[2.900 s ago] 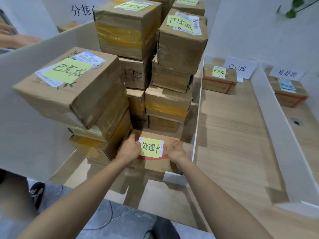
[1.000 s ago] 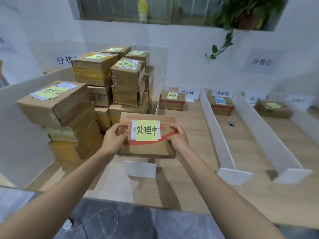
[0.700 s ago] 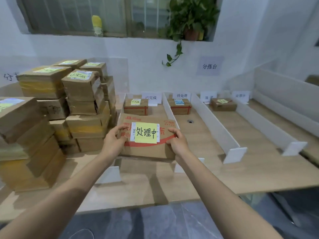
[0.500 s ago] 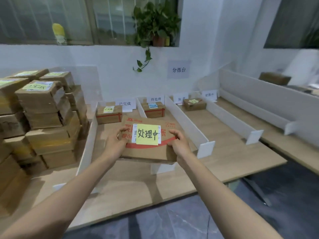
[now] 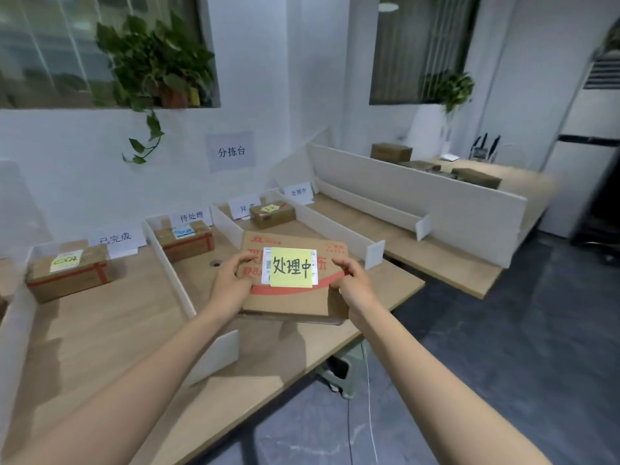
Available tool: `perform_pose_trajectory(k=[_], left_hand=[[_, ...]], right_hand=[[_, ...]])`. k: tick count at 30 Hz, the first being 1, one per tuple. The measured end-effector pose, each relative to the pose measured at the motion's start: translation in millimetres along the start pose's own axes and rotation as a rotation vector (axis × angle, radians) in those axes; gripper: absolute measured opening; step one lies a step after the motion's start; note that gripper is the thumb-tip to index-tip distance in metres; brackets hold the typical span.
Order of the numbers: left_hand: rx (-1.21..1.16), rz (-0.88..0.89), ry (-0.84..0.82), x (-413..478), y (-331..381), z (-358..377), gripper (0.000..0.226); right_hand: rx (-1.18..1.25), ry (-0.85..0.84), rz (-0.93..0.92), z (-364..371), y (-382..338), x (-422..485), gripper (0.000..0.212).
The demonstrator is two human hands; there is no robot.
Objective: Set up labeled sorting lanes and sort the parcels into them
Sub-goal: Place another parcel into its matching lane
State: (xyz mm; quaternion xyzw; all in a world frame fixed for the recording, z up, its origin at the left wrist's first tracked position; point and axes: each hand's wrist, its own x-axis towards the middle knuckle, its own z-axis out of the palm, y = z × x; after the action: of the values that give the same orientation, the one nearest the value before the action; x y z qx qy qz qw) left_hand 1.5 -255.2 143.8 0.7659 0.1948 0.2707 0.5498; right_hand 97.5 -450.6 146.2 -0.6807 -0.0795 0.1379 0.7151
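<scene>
I carry a flat cardboard parcel with a yellow note reading 处理中. My left hand grips its left edge and my right hand grips its right edge, above the table's front. White dividers split the wooden table into lanes. Label cards stand at the back: 已完成, 待处理, a third partly hidden card, and 处理中. One parcel lies in each of the first three lanes.
A tall white panel closes the rightmost lane. Behind it, more boxes lie on another desk. A wall sign hangs above the lanes, and a potted plant trails from the sill. Grey floor with a cable lies to the right.
I lifted the parcel from beside the stack at the left and turned right with it. The stack has left the view, and the lanes and far desk now show.
</scene>
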Motion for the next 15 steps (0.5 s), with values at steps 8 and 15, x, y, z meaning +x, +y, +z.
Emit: perform_pose_trajectory(k=[8, 15], left_hand=[[0.023, 0.041, -0.117, 61, 1, 80, 0.051], [-0.064, 0.056, -0.185, 134, 13, 160, 0.047]], right_hand=[[-0.018, 0.122, -0.007, -61, -8, 51, 0.046], [-0.06, 0.19, -0.023, -104, -29, 133, 0.042]])
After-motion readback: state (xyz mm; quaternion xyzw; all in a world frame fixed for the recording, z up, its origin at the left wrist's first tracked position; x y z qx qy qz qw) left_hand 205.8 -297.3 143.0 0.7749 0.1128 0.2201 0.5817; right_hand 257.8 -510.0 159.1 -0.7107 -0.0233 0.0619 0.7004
